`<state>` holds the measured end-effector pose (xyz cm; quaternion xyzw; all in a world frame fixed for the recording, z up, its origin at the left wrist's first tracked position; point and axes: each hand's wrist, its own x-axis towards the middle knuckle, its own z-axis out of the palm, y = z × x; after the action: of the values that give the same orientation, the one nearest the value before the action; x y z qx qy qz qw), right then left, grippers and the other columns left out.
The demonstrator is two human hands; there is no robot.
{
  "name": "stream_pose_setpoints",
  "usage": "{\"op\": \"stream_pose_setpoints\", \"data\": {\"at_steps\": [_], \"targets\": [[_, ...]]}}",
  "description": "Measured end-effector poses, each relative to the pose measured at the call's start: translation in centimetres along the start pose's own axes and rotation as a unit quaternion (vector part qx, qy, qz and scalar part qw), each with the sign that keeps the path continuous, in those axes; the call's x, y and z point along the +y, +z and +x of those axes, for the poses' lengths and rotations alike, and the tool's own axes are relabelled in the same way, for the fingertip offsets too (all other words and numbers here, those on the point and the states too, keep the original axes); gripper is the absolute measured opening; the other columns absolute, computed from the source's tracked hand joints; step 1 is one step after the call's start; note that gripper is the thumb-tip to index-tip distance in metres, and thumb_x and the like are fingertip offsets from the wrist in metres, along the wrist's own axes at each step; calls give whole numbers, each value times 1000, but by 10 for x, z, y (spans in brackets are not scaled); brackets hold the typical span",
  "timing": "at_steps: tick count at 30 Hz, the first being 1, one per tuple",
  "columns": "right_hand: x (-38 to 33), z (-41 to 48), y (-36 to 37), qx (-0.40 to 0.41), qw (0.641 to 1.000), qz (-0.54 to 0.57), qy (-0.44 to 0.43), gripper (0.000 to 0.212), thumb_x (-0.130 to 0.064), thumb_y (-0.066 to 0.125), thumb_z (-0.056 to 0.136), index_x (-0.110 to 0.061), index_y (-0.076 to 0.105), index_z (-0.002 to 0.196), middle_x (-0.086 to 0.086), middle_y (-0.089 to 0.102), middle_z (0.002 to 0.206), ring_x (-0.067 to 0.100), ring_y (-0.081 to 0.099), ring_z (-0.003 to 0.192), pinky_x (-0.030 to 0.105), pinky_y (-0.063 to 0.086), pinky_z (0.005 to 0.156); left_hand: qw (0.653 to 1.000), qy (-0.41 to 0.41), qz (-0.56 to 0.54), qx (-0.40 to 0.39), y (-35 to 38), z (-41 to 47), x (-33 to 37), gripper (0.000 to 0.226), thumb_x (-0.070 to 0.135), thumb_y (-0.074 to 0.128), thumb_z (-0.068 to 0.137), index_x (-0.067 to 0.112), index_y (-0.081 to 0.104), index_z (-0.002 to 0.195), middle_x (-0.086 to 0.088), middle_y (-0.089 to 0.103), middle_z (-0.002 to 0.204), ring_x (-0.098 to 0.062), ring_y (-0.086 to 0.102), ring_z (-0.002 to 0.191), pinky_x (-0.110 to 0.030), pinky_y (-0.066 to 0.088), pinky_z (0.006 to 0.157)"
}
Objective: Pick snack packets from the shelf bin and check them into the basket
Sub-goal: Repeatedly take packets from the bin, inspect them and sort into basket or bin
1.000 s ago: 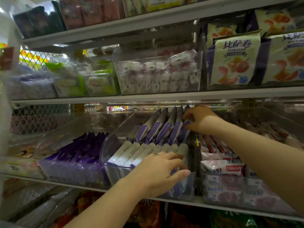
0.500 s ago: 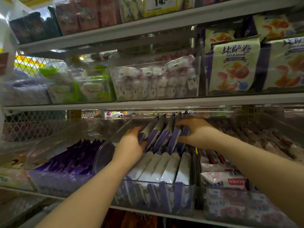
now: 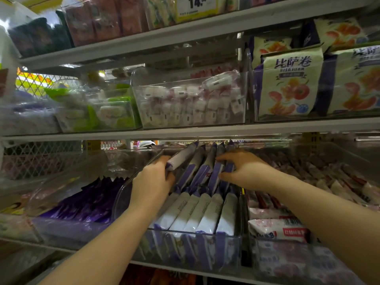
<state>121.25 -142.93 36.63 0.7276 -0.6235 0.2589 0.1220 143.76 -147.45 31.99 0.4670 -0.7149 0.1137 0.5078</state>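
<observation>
A clear shelf bin (image 3: pixel 185 251) in the middle of the lower shelf holds two rows of white and purple snack packets (image 3: pixel 197 212). My left hand (image 3: pixel 152 182) reaches into the back row and grips the leftmost packet (image 3: pixel 181 156) at its lower end. My right hand (image 3: pixel 244 171) is at the right end of the same row, with thumb and fingers pinching the rightmost back packets (image 3: pixel 221 169). No basket is in view.
A bin of dark purple packets (image 3: pixel 88 202) stands to the left, a bin of pink and white packets (image 3: pixel 277 229) to the right. The upper shelf (image 3: pixel 185 131) carries clear bins and pizza-roll bags (image 3: pixel 290 83) close overhead.
My left hand left the front of the bin, went up to the back row and took hold of the leftmost packet. My right hand stayed at the right end of that row.
</observation>
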Motion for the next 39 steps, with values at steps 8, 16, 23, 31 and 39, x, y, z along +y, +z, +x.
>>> {"op": "stream_pose_setpoints", "data": {"at_steps": [8, 16, 23, 31, 39], "targets": [[-36, -30, -15, 76, 995, 44, -48, 50, -40, 65, 86, -24, 54, 133, -1, 62, 122, 16, 57, 111, 27, 46, 89, 996, 62, -27, 58, -49, -45, -12, 42, 12, 68, 85, 21, 62, 126, 1, 72, 104, -18, 68, 87, -28, 50, 63], [-143, -83, 24, -27, 841, 539, -25, 24, -37, 57, 94, -24, 55, 114, 7, 69, 105, 18, 72, 81, 36, 60, 73, 987, 131, -48, 77, -100, -108, -19, 50, 5, 75, 80, 18, 63, 127, -1, 67, 119, -22, 62, 109, -38, 54, 86], [-202, -108, 92, -64, 723, 683, 84, 23, -23, 59, 94, -11, 55, 114, 13, 65, 88, 19, 60, 62, 23, 47, 45, 977, 212, 10, -29, -141, -175, -55, 45, 21, 75, 80, 14, 66, 123, -1, 62, 123, -23, 55, 117, -36, 49, 96], [-240, -148, 186, -231, 678, 696, 47, 31, -4, 59, 91, -17, 52, 118, 16, 70, 107, 32, 71, 91, 51, 58, 77, 942, -233, -239, 7, -155, -243, -120, 56, 63, 61, 80, 39, 46, 129, 14, 50, 132, -6, 52, 121, -35, 48, 100], [-272, -184, 282, -296, 643, 706, 20, 32, -7, 62, 89, -25, 57, 114, 8, 72, 109, 28, 70, 98, 42, 58, 77, 794, -451, -408, 12, -143, -294, -161, 29, 31, 55, 97, 6, 68, 107, -14, 76, 95, -32, 73, 88, -44, 59, 79]]}}
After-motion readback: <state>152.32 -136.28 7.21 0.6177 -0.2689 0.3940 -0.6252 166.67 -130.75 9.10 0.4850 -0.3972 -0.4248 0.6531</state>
